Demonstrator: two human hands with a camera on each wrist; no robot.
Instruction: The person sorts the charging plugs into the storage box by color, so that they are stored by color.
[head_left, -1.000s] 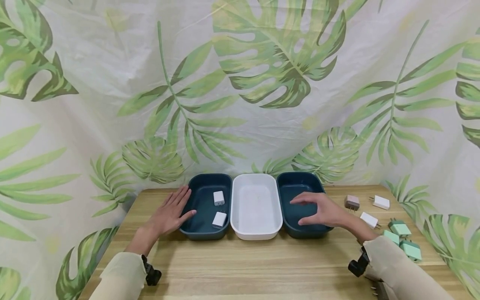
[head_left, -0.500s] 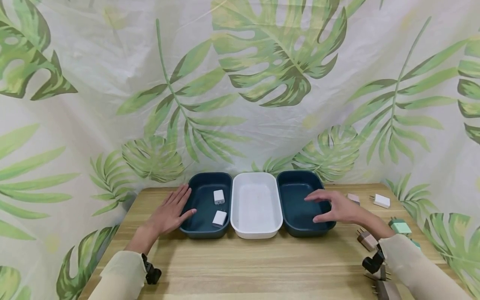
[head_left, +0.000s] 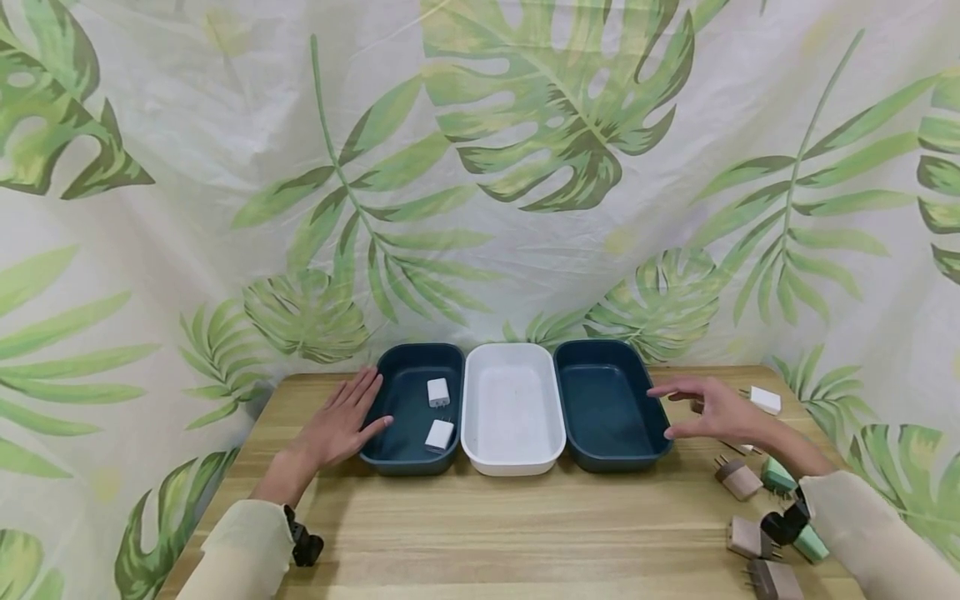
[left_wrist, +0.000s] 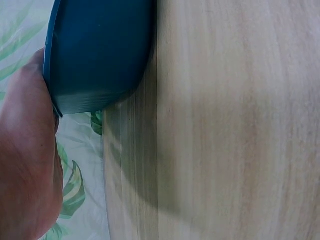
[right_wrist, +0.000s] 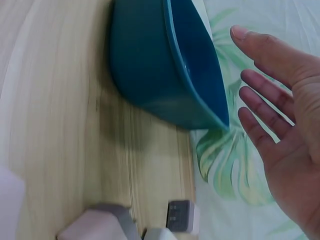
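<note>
My left hand [head_left: 337, 429] rests with straight fingers on the outer rim of the left dark blue bin [head_left: 397, 408]. Inside that bin lie two white charger plugs, one farther back [head_left: 438, 392] and one nearer the front [head_left: 439, 436]. My right hand [head_left: 712, 410] is held just off the right end of the right dark blue bin [head_left: 603, 417], thumb and fingers spread apart with nothing between them. The right wrist view shows its palm [right_wrist: 300, 170] bare beside the bin's rim [right_wrist: 192, 95]. Between the blue bins stands a white bin [head_left: 513, 412] with nothing in it.
Several loose charger plugs lie on the wooden table's right side: a white one [head_left: 765, 401] at the back, a pinkish one [head_left: 738, 480], a green one [head_left: 810, 543] and a brown one [head_left: 776, 579]. A leaf-print cloth [head_left: 525, 250] hangs behind the table.
My right hand has moved right, from over the right blue bin to beyond its right end, fingers still spread. The left hand has stayed in place.
</note>
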